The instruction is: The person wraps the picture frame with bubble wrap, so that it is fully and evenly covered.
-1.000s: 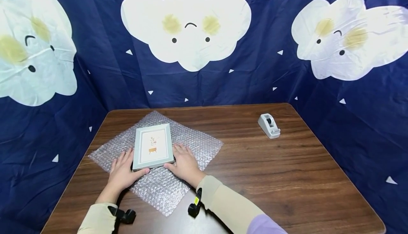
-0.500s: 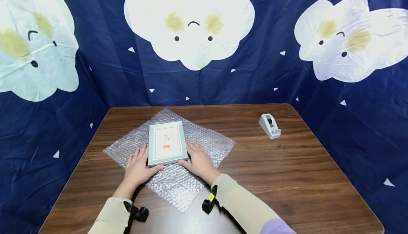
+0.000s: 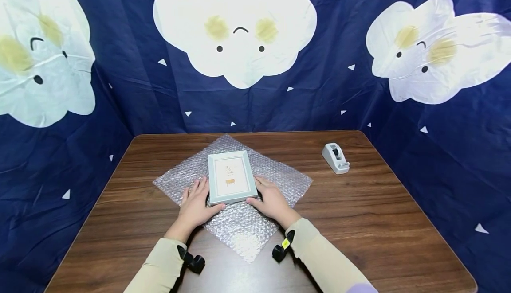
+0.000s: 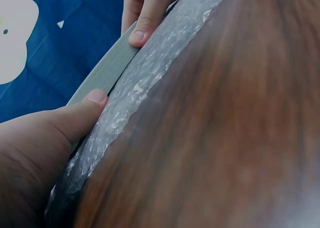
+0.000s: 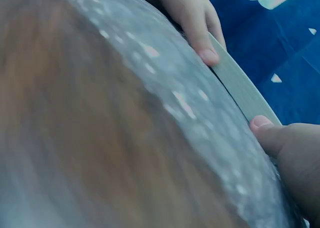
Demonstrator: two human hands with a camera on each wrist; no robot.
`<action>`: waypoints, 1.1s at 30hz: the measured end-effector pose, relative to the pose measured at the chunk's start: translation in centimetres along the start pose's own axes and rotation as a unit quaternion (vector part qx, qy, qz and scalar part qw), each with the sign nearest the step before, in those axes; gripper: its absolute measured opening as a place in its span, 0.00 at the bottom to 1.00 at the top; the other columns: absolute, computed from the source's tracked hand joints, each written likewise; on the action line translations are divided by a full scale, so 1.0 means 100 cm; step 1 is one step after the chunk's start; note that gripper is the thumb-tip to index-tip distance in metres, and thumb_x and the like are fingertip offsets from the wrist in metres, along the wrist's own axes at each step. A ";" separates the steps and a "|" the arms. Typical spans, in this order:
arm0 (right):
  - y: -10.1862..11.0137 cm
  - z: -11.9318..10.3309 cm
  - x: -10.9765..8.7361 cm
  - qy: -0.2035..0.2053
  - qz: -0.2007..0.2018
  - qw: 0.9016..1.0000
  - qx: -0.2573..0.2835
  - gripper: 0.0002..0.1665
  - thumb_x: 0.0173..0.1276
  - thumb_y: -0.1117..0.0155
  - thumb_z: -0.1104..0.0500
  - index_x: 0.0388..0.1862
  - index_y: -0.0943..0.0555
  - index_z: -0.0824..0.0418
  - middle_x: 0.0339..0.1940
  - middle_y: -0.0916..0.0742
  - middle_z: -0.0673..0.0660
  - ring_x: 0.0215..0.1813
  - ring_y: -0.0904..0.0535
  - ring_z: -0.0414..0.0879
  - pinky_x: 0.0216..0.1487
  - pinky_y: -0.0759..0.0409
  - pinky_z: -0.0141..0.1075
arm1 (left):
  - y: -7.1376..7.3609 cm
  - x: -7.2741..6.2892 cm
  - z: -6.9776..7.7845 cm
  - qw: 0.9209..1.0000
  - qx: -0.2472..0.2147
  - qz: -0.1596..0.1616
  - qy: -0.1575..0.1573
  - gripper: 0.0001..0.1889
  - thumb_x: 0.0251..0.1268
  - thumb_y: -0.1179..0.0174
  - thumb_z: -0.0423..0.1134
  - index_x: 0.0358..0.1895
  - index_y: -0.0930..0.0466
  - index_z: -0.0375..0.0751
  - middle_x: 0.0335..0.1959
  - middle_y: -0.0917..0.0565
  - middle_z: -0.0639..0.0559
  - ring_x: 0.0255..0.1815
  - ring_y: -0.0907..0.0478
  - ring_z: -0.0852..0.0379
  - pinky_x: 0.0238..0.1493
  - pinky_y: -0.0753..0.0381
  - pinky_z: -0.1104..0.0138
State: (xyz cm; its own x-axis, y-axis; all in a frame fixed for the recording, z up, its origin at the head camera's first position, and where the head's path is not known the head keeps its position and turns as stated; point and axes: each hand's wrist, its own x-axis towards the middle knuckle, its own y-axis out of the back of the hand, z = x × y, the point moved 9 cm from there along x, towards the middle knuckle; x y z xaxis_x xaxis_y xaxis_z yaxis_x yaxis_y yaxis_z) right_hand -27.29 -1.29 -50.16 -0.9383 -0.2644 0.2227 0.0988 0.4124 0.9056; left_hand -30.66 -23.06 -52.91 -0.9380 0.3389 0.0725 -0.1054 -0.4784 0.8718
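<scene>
A pale blue-green picture frame (image 3: 232,191) with a small plant print lies face up on a diamond-turned sheet of bubble wrap (image 3: 247,226). My left hand (image 3: 195,206) rests along the frame's left side, fingers extended and thumb at the near edge. On the opposite side, my right hand (image 3: 274,202) touches the frame in the same manner. In the left wrist view, both thumbs press the near side of the frame (image 4: 112,65), just above the bubble wrap (image 4: 142,80). The right wrist view also shows the thumbs against this side; most fingers are hidden there.
A white tape dispenser (image 3: 336,158) stands at the back right of the wooden table (image 3: 371,222). Dark blue cloth (image 3: 247,111) with cloud shapes hangs behind the table and at both sides.
Both hands have slid to the right across the table, and the frame and bubble wrap have moved right with them. The tape dispenser has stayed in place.
</scene>
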 end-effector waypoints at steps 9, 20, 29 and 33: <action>0.007 0.017 -0.004 0.012 -0.009 1.000 0.001 0.44 0.72 0.37 0.39 0.78 0.34 0.61 0.76 0.28 0.62 0.76 0.35 0.59 0.74 0.36 0.55 | -0.006 0.006 0.014 1.000 0.000 0.001 -0.018 0.61 0.52 0.34 0.72 0.79 0.47 0.33 0.80 0.46 0.36 0.82 0.55 0.36 0.76 0.64 0.37; 0.018 0.036 -0.036 0.091 -0.059 0.994 -0.003 0.48 0.70 0.37 0.35 0.78 0.35 0.61 0.79 0.32 0.58 0.80 0.41 0.57 0.77 0.41 0.52 | -0.011 0.003 0.016 1.000 0.016 0.002 -0.020 0.61 0.55 0.37 0.73 0.79 0.49 0.31 0.81 0.47 0.37 0.82 0.56 0.37 0.77 0.64 0.39; 0.030 0.039 -0.074 0.155 -0.064 0.986 0.002 0.61 0.56 0.34 0.23 0.78 0.34 0.58 0.80 0.34 0.58 0.80 0.43 0.62 0.76 0.45 0.59 | -0.009 0.003 0.015 1.000 0.013 0.002 -0.022 0.61 0.56 0.37 0.72 0.80 0.50 0.31 0.81 0.48 0.37 0.82 0.57 0.37 0.78 0.65 0.40; 0.032 0.039 -0.083 0.165 -0.063 0.984 -0.005 0.65 0.51 0.33 0.20 0.78 0.34 0.58 0.80 0.34 0.58 0.80 0.44 0.62 0.76 0.45 0.60 | -0.008 0.004 0.018 1.000 0.009 0.003 -0.028 0.61 0.56 0.36 0.71 0.79 0.50 0.29 0.81 0.47 0.35 0.82 0.56 0.36 0.77 0.64 0.39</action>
State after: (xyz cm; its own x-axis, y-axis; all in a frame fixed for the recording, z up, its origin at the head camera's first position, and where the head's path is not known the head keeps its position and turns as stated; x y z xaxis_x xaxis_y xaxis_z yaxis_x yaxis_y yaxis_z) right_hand -20.52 5.66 -50.48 -0.7848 -0.5822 0.2124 -0.0058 0.3496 0.9369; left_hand -30.32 -21.07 -52.72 -0.9189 0.3806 0.1036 -0.0940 -0.4664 0.8796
